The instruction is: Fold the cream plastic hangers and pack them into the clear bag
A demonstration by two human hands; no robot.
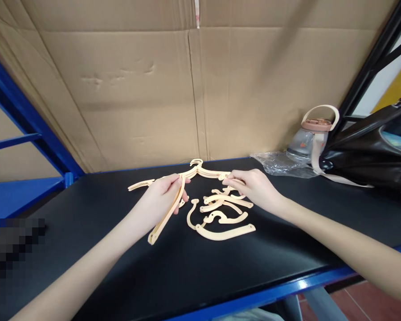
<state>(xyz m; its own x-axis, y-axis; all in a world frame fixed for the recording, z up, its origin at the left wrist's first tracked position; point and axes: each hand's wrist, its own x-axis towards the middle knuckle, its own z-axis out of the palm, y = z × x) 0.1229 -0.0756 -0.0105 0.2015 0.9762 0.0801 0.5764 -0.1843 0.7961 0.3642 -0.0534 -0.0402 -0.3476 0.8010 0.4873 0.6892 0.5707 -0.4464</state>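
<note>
I see a heap of hanger pieces (220,214) lying mid-counter (120,276). My left hand (160,200), a hanger arm (165,216) in it, sits just left of the heap; my right hand (254,187) is at its rear right. Behind lies a whole hanger (200,171), then cardboard (137,89). Far right stands a bottle (309,138), with a bag (370,151) beside it.

A cream curved hanger arm (165,216) slants above the black table (120,267), just beside loose matching hanger parts (220,214).
</note>
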